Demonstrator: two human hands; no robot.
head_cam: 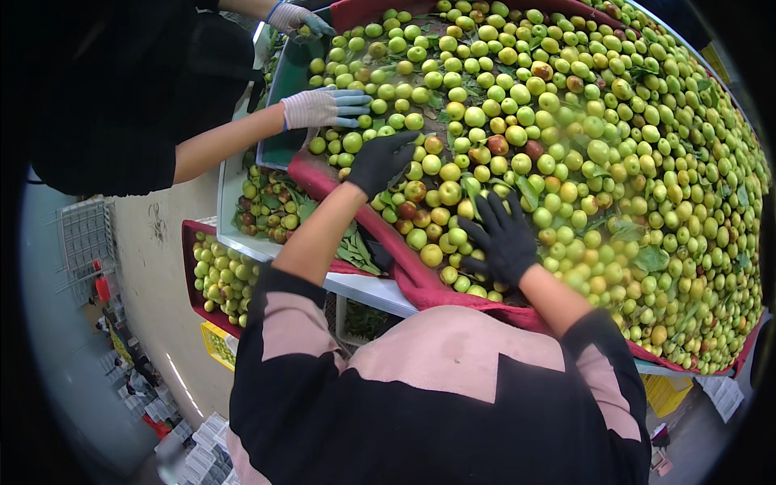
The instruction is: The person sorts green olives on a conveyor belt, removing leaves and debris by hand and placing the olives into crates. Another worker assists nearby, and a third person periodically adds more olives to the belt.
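A broad heap of green and yellowish jujube-like fruits, some browned, covers the sorting table in front of me. My left hand, in a black glove, reaches over its near left edge with fingers close together. Its palm side is hidden, so I cannot tell whether a fruit is inside. My right hand, also black-gloved, rests palm down on the fruits with fingers apart. Between the hands lie yellow-green fruits, a few red-brown ones and a green leaf.
A red padded rim borders the table before me. A co-worker's striped gloved hand touches fruits at left; their other hand is farther back. Beside the table stand a tray of browned fruits and leaves and a red-lined fruit bin.
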